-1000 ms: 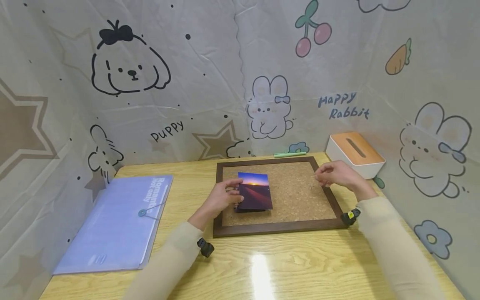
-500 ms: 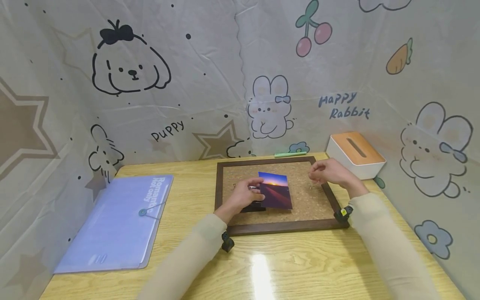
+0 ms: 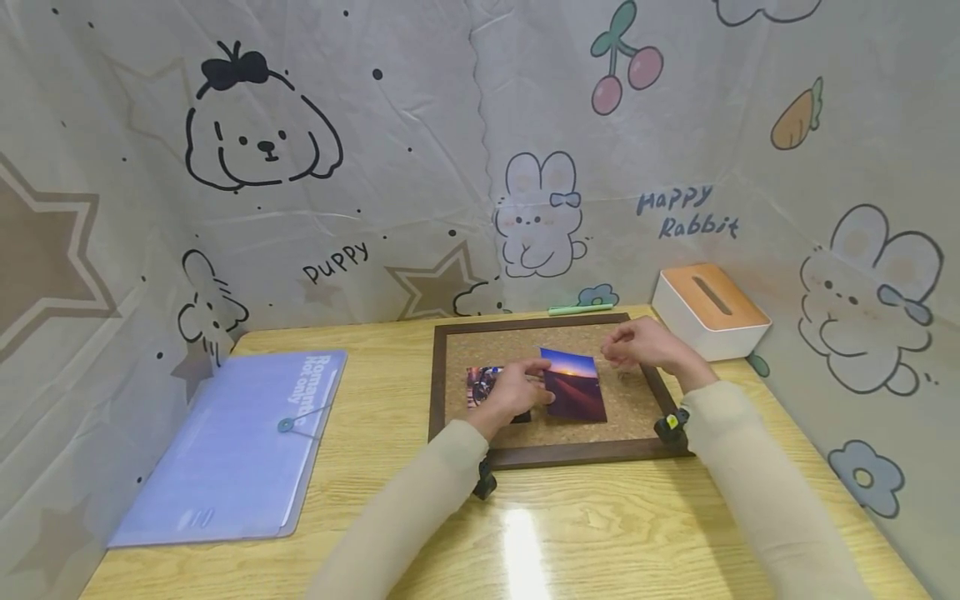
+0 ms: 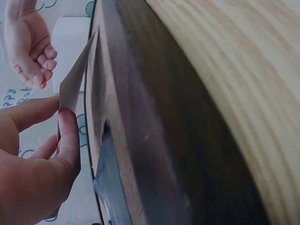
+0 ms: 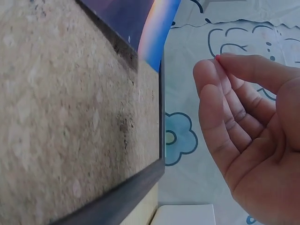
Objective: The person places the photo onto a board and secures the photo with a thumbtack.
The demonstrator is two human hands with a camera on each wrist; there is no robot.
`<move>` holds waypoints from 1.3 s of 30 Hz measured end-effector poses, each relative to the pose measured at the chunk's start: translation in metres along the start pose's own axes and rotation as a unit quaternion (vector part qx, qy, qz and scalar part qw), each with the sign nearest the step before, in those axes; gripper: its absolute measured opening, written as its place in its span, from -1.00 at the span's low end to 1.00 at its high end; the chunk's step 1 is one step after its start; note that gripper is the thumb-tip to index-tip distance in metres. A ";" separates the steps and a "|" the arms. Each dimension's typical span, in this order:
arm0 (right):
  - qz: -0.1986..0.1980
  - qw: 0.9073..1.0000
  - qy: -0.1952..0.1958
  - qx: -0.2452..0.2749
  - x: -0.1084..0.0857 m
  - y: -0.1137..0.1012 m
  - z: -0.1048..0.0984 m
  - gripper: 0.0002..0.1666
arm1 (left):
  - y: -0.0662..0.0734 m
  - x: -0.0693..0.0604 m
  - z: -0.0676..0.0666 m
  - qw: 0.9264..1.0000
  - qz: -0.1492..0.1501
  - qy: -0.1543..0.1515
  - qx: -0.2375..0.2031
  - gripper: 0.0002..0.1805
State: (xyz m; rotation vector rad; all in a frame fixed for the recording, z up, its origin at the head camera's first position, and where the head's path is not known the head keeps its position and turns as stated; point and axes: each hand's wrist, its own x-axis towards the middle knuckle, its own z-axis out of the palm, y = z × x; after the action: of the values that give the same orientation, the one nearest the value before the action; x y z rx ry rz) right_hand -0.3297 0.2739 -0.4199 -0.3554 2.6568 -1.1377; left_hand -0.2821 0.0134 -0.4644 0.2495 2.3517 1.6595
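Observation:
My left hand [image 3: 517, 390] pinches the left edge of a sunset photo [image 3: 573, 387] between thumb and fingers. In the left wrist view the photo [image 4: 74, 84] is seen nearly edge-on, tilted against the corkboard [image 4: 107, 93]. My right hand [image 3: 641, 348] is above the right part of the corkboard [image 3: 585, 335], apart from the photo. Its thumb and index finger pinch a small red pin [image 5: 217, 57], of which only a red bit shows. Another photo, with a wheel-like picture [image 3: 478, 385], lies on the cork at left, partly hidden by my left hand.
A dark wooden frame [image 3: 585, 454] edges the corkboard. Behind it lies a green pen-like stick [image 3: 581, 309]. At the back right stands a white tissue box [image 3: 708, 321] with a wooden lid. A lilac document folder [image 3: 225, 450] lies on the table [image 3: 600, 533] at left.
My left hand has carried the sunset photo to the right across the board, uncovering the other photo. My right hand has shifted slightly left, towards the photo.

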 end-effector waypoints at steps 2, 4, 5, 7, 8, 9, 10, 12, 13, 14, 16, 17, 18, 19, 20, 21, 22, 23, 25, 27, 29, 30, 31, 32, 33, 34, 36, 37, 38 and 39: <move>0.004 1.000 -0.005 0.000 0.002 0.000 0.001 -0.75 | -0.001 0.002 0.004 1.000 -0.004 0.006 0.001 -0.35; 0.010 1.000 -0.011 0.005 0.004 0.000 0.003 -0.75 | -0.003 0.004 0.008 1.000 -0.009 0.018 0.010 -0.35; 0.013 1.000 -0.016 0.010 0.005 0.001 0.004 -0.74 | -0.003 0.005 0.010 0.999 -0.014 0.024 0.016 -0.35; 0.019 0.999 -0.021 0.021 0.007 0.001 0.006 -0.73 | -0.004 0.007 0.013 0.998 -0.021 0.040 0.033 -0.35; 0.026 0.999 -0.024 0.029 0.009 0.001 0.006 -0.72 | -0.004 0.007 0.015 0.998 -0.025 0.046 0.042 -0.35; 0.031 0.999 -0.027 0.032 0.010 0.002 0.007 -0.72 | -0.004 0.008 0.016 0.997 -0.031 0.050 0.049 -0.36; 0.037 0.998 -0.031 0.037 0.011 0.002 0.008 -0.72 | -0.003 0.008 0.018 0.996 -0.035 0.055 0.059 -0.36; 0.045 0.998 -0.037 0.038 0.014 0.003 0.010 -0.71 | -0.001 0.008 0.021 0.994 -0.038 0.060 0.078 -0.37; 0.048 0.997 -0.041 0.035 0.016 0.003 0.011 -0.70 | 0.000 0.008 0.022 0.994 -0.038 0.062 0.086 -0.37; 0.051 0.997 -0.044 0.032 0.018 0.003 0.012 -0.70 | 0.001 0.008 0.023 0.993 -0.038 0.062 0.096 -0.37; 0.047 0.997 -0.050 0.021 0.021 0.005 0.015 -0.70 | 0.001 0.009 0.026 0.991 -0.039 0.063 0.110 -0.38; 0.047 0.997 -0.053 0.017 0.023 0.006 0.017 -0.70 | 0.001 0.009 0.027 0.991 -0.039 0.063 0.114 -0.37; 0.049 0.997 -0.056 0.017 0.025 0.007 0.018 -0.71 | 0.002 0.010 0.028 0.990 -0.039 0.063 0.116 -0.37; 0.048 0.997 -0.060 0.016 0.027 0.008 0.019 -0.71 | 0.002 0.010 0.029 0.990 -0.040 0.063 0.118 -0.37; 0.050 0.997 -0.063 0.016 0.029 0.010 0.021 -0.72 | 0.003 0.010 0.030 0.990 -0.043 0.063 0.119 -0.37; 0.051 0.996 -0.068 0.017 0.030 0.010 0.022 -0.72 | 0.003 0.011 0.031 0.990 -0.044 0.063 0.119 -0.37; 0.055 0.996 -0.071 0.018 0.031 0.011 0.023 -0.72 | 0.003 0.011 0.031 0.989 -0.042 0.064 0.123 -0.37; 0.059 0.995 -0.073 0.019 0.033 0.012 0.024 -0.73 | 0.004 0.012 0.032 0.989 -0.041 0.064 0.124 -0.37; 0.065 0.995 -0.077 0.013 0.035 0.014 0.026 -0.73 | 0.004 0.013 0.033 0.989 -0.038 0.064 0.131 -0.37; 0.071 0.994 -0.079 0.009 0.036 0.015 0.028 -0.73 | 0.005 0.013 0.034 0.987 -0.034 0.065 0.140 -0.37; 0.075 0.994 -0.080 0.008 0.037 0.016 0.029 -0.73 | 0.005 0.014 0.035 0.986 -0.034 0.066 0.149 -0.37; 0.078 0.994 -0.080 0.008 0.038 0.016 0.029 -0.73 | 0.005 0.015 0.035 0.985 -0.032 0.067 0.155 -0.37; 0.081 0.994 -0.078 0.008 0.038 0.016 0.030 -0.73 | 0.005 0.015 0.036 0.984 -0.031 0.068 0.160 -0.37; 0.083 0.994 -0.077 0.005 0.039 0.017 0.030 -0.74 | 0.005 0.015 0.036 0.983 -0.030 0.069 0.165 -0.37; 0.084 0.994 -0.076 0.001 0.039 0.017 0.030 -0.74 | 0.005 0.015 0.037 0.982 -0.029 0.070 0.171 -0.37; 0.085 0.994 -0.075 -0.004 0.040 0.017 0.031 -0.74 | 0.006 0.015 0.037 0.981 -0.029 0.071 0.176 -0.37; 0.092 0.993 -0.070 -0.014 0.041 0.017 0.032 -0.76 | 0.006 0.015 0.037 0.981 -0.026 0.072 0.180 -0.37; 0.093 0.993 -0.068 -0.019 0.041 0.017 0.032 -0.77 | 0.007 0.015 0.038 0.980 -0.026 0.073 0.181 -0.37; 0.095 0.993 -0.067 -0.024 0.041 0.017 0.032 -0.77 | 0.007 0.015 0.038 0.980 -0.026 0.072 0.181 -0.38; 0.098 0.993 -0.066 -0.026 0.041 0.016 0.033 -0.78 | 0.008 0.015 0.038 0.980 -0.026 0.072 0.183 -0.38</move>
State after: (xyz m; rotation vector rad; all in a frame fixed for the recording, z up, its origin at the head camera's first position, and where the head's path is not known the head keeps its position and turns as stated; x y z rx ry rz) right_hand -0.3612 0.2501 -0.4586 -0.1671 2.5445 -0.9523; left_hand -0.2848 0.0543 -0.4708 0.1357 2.7385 1.2485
